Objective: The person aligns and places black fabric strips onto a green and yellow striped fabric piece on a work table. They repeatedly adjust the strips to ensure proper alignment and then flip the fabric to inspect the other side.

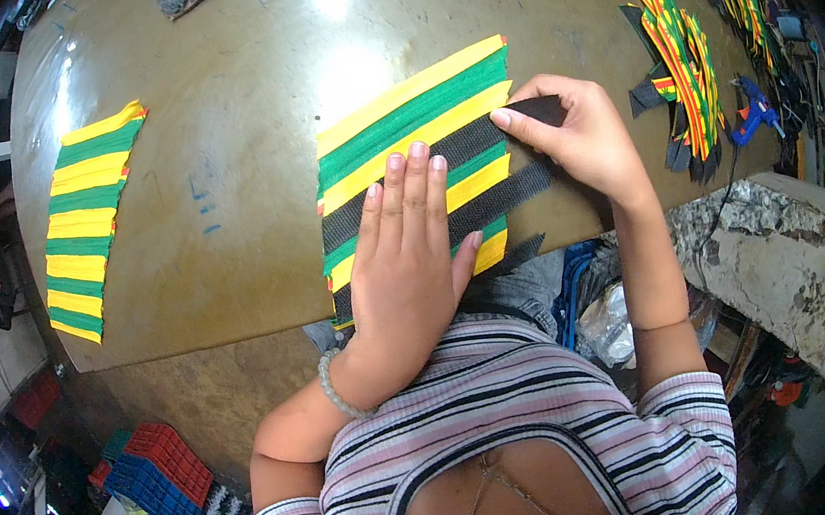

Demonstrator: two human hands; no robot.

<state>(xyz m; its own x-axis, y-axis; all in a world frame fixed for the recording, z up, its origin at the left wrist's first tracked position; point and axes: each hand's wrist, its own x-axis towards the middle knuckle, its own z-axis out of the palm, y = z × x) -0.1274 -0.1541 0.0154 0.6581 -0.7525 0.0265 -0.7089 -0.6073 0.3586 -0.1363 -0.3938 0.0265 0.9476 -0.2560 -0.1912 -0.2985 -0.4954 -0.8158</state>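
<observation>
Before me on the table lies a panel of yellow and green fabric stripes point(417, 104) with small red edges. Black woven strips cross it at a slant; the upper black strip point(466, 146) runs out past the panel's right side. My left hand point(403, 258) lies flat over the strips, fingers stretched out and close together, pressing on the panel. Between thumb and fingers, my right hand point(575, 130) pinches the end of the upper strip. A lower black strip point(507, 197) also sticks out to the right, its end frayed.
A similar yellow and green striped piece point(92, 226) lies at the left of the brown table point(215, 97). Toward the right edge are a bundle of colourful strips point(682, 68) and a blue glue gun point(754, 111). Red and blue plastic crates point(164, 475) stand below, at lower left.
</observation>
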